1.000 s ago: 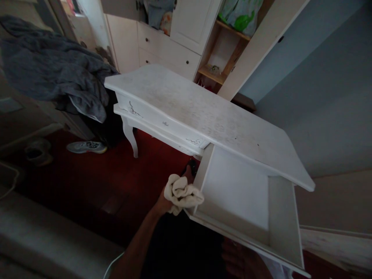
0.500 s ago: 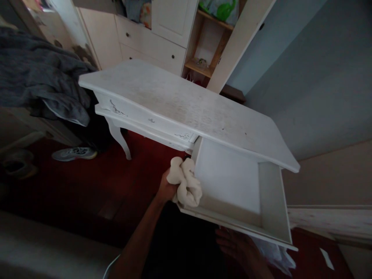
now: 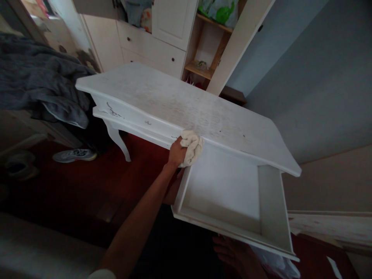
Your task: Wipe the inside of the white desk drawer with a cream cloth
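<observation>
Watching through the head camera from my distant seat, I saw the crumpled cream cloth [image 3: 194, 145] at the front edge of the desk, over the inner left corner of the open drawer. My left hand [image 3: 176, 152] had its fingers closed around the cloth, the arm reaching up from the bottom of the view. The shallow white wooden drawer [image 3: 226, 193] stood well out from the desk's front edge, with nothing in it that I could see. My right hand [image 3: 229, 250] lay in shadow below the drawer's front edge, fingers pointing left; I could not tell how far it was open or whether it held anything.

The long white wooden desk [image 3: 139, 89] had greyish smudges across the middle of its top and a few small dark specks towards its right end. A curved white leg [image 3: 119, 143] stood under its front left corner. Beyond the left edge hung a heap of dark grey fabric [image 3: 43, 77], with a grey-and-white sports shoe [image 3: 74, 155] below on the dark red floor [image 3: 136, 186]. Past the back edge rose a cream panelled cabinet [image 3: 171, 23], and beside it a green-and-clear plastic bag [image 3: 219, 13] on a wooden shelf.
</observation>
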### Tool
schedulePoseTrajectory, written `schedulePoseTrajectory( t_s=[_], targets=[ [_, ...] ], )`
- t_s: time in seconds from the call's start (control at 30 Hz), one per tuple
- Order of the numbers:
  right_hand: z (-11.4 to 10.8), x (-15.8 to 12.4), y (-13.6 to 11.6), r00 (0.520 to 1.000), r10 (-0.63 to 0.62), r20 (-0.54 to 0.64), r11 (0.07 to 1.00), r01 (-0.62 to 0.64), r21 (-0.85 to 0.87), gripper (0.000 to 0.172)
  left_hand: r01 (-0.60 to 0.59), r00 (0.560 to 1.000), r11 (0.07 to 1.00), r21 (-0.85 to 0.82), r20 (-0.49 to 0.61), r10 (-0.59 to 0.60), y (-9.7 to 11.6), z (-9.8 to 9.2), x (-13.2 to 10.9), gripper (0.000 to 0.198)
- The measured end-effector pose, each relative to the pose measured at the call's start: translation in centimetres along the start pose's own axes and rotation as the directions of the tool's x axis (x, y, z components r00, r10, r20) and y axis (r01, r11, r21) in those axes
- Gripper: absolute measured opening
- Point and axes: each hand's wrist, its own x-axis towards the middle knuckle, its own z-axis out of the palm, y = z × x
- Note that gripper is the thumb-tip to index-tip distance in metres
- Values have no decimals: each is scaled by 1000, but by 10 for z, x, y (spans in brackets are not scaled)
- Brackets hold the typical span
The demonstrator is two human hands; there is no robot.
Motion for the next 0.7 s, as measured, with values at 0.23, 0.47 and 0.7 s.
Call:
schedulePoseTrajectory(
  t_s=[0.23,0.47,0.7],
  targets=[
    [-2,0,0,1000,-2,13,1000,1,5,71,19,998,990,142,50,-26,-10,0,-4,22],
    [-8,10,5,999,41,30,999,-41,24,72,68,915,912,404,339,-219,-23,-21,-18,27],
    [-9,9,3,999,44,13,999,-44,29,72,140,867,873,467,369,-336,-33,-30,-43,22]
  ],
)
